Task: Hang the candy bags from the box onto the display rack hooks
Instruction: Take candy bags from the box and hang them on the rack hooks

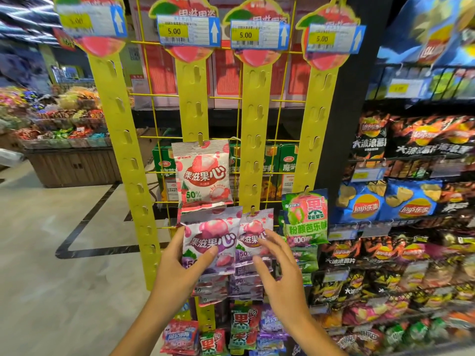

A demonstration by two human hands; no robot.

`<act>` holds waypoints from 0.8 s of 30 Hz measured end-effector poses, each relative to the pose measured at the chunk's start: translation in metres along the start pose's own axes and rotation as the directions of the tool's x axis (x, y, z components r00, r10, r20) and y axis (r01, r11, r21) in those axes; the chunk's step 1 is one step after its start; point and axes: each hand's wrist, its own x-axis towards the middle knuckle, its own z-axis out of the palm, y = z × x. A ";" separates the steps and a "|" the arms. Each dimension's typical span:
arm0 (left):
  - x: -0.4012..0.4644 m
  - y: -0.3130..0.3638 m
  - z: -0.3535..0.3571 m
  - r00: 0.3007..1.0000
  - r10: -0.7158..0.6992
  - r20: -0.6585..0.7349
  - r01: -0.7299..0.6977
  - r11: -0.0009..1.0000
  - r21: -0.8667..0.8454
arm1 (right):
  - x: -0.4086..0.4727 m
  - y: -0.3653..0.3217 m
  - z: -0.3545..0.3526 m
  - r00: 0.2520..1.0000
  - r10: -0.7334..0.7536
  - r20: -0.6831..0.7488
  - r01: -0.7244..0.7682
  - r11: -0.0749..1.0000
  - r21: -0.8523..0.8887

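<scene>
Head view shows me my left hand (177, 265) pinching a purple candy bag (209, 246) in front of the yellow display rack (253, 155). My right hand (280, 268), fingers spread, touches a second purple bag (253, 240) hanging on a hook (253, 210) just beside it.

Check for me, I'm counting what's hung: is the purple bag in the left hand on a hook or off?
Off. The left hand holds the purple bag in front of the strip, its top edge free below any hook.
</scene>
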 end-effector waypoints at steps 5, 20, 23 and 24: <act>0.000 0.011 0.020 0.997 0.014 0.079 -0.019 0.998 0.062 | 0.013 -0.037 -0.013 0.986 0.043 0.159 -0.093 0.943 0.318; 0.064 0.074 0.065 0.937 0.217 0.273 -0.227 0.974 0.008 | 0.047 -0.032 -0.079 1.000 0.003 0.015 -0.006 0.969 0.249; 0.073 0.074 0.068 0.939 0.197 0.282 -0.205 0.979 -0.002 | 0.049 -0.034 -0.083 0.999 -0.009 0.031 0.002 0.974 0.227; 0.074 0.075 0.068 0.941 0.194 0.276 -0.199 0.980 -0.008 | 0.051 -0.031 -0.084 0.999 -0.013 0.040 0.004 0.978 0.208</act>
